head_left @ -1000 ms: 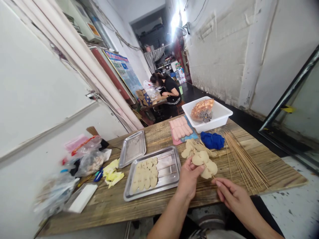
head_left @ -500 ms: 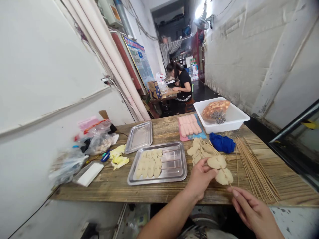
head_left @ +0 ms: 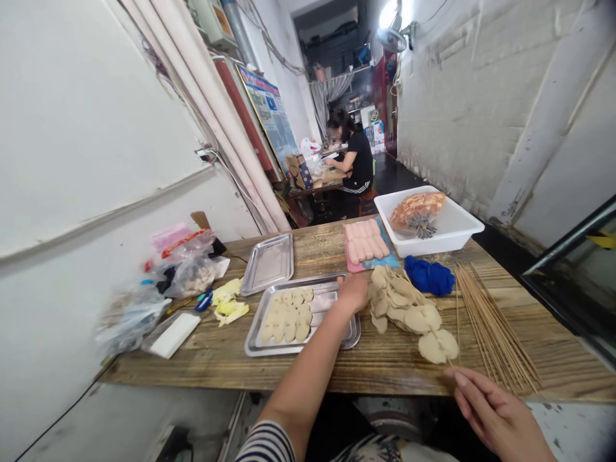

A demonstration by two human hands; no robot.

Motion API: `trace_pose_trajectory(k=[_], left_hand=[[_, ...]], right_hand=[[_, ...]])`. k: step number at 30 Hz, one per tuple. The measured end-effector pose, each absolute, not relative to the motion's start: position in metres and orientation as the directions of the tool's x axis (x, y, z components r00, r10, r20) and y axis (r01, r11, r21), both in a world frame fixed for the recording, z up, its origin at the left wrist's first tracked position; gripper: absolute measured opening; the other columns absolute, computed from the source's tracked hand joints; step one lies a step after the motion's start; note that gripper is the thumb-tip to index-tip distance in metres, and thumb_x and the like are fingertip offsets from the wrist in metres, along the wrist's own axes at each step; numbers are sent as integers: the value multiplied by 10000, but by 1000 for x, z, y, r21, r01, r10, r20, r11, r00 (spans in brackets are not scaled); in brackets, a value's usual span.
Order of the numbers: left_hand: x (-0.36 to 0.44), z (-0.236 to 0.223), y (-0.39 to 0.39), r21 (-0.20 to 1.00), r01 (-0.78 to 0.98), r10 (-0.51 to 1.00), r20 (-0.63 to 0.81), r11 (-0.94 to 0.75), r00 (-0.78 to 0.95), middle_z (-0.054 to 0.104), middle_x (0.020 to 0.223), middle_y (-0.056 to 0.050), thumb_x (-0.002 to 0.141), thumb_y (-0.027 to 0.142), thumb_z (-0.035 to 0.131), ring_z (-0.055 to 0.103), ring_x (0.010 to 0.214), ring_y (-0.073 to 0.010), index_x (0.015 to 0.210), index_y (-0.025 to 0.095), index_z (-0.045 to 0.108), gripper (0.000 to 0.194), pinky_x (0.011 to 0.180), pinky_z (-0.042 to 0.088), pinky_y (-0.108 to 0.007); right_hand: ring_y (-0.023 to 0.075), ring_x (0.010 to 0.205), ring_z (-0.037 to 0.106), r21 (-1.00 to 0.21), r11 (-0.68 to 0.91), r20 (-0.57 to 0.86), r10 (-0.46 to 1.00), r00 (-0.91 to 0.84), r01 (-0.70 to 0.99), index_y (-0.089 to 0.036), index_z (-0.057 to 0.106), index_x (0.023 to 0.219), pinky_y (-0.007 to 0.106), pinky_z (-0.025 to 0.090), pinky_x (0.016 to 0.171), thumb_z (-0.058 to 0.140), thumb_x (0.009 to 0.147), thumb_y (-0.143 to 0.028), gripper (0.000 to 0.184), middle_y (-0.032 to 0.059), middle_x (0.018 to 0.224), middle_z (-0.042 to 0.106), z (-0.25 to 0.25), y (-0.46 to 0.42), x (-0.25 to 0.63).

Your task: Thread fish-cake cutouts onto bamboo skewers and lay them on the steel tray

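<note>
Left hand point(head_left: 353, 292) knuckles-up over tray point(head_left: 274, 351), right hand point(head_left: 486, 404) thumb-uppermost on skewer point(head_left: 451, 364)

1. A white wall point(head_left: 96, 96) fills the left of the frame; a pale curtain point(head_left: 216, 115) slants down beside it.
2. A scuffed gray wall point(head_left: 462, 109) covers the upper right.
3. A lamp point(head_left: 389, 14) glows at top right of centre.
4. Dark floor point(head_left: 392, 172) shows right of centre.
5. A wooden table point(head_left: 202, 373) spans the lower half.

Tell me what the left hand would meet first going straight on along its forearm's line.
Probably the pink sausage-shaped pieces, beyond the left hand; depth is unclear, so it might brush the far rim of the metal tray first.
</note>
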State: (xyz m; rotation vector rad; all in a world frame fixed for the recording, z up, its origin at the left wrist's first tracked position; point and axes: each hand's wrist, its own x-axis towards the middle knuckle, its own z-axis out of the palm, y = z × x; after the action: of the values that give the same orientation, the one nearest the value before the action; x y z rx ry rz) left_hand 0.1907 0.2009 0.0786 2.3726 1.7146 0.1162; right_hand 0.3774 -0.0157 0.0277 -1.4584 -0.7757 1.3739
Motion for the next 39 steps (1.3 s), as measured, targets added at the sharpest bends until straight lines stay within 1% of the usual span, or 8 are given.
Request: trace_pose_trajectory(k=[7, 12, 14, 17, 20, 23, 26, 39], left_hand=[[191, 70, 212, 284, 923, 960, -23, -261, 278, 646, 807, -93, 622, 173, 592, 526, 922, -293, 699, 192, 604, 79, 818, 319, -415], [182, 77, 201, 390, 874, 957, 93, -290, 276, 640, 761, -59, 685, 146, 532, 561, 785, -212, 769, 190, 586, 109, 758, 349, -335], [179, 79, 194, 502, 813, 956, 155, -295, 250, 635, 770, -45, 709, 164, 520, 555, 730, -175, 828, 187, 581, 136, 696, 367, -286], [178, 78, 182, 795, 550, 966, 189, -255, 175, 610, 714, -10, 717, 225, 544, 528, 642, -125, 831, 169, 592, 136, 624, 384, -236], [183, 75, 169, 985, 149, 990, 75, -93, 123, 599, 707, -2, 685, 319, 611, 527, 629, -109, 807, 150, 606, 209, 619, 423, -237], [188, 75, 158, 972, -203, 988, -97, 121, 122, 602, 726, -13, 607, 350, 696, 555, 631, -113, 783, 138, 589, 296, 642, 475, -280], [190, 78, 152, 911, -357, 976, -164, 205, 141, 604, 732, -21, 569, 327, 741, 580, 643, -117, 757, 129, 573, 321, 683, 503, -318], [193, 94, 142, 905, -398, 989, -129, 149, 78, 641, 768, -30, 565, 310, 750, 617, 727, -152, 792, 131, 597, 327, 754, 510, -368]], right_hand=[[69, 425, 328, -949, -306, -315, 933, 171, -78, -147, 630, 954, 197, 229, 398, 583, 691, -570, 500, -56, 508, 451, 39, -13, 373], [78, 425, 332, -967, -256, -251, 955, 159, 10, -146, 628, 976, 210, 240, 405, 542, 739, -544, 471, -54, 512, 445, 39, -14, 372], [80, 423, 331, -969, -246, -239, 959, 152, 33, -149, 622, 986, 216, 245, 408, 530, 750, -542, 468, -54, 514, 443, 37, -15, 372], [84, 428, 334, -966, -254, -246, 960, 133, 50, -146, 609, 1005, 217, 244, 408, 516, 763, -535, 467, -54, 520, 440, 35, -17, 370], [82, 420, 332, -962, -267, -261, 961, 90, 61, -152, 607, 1006, 215, 236, 400, 515, 770, -520, 447, -58, 514, 435, 34, -18, 366], [80, 413, 328, -961, -269, -266, 962, 55, 66, -156, 615, 994, 216, 230, 395, 511, 775, -510, 428, -60, 510, 434, 32, -19, 362], [85, 419, 343, -964, -254, -252, 967, 41, 82, -159, 628, 981, 217, 241, 396, 505, 785, -493, 406, -57, 509, 439, 30, -21, 359], [99, 407, 376, -965, -230, -225, 973, 50, 129, -172, 653, 949, 222, 255, 384, 499, 779, -491, 393, -46, 495, 460, 27, -21, 359]])
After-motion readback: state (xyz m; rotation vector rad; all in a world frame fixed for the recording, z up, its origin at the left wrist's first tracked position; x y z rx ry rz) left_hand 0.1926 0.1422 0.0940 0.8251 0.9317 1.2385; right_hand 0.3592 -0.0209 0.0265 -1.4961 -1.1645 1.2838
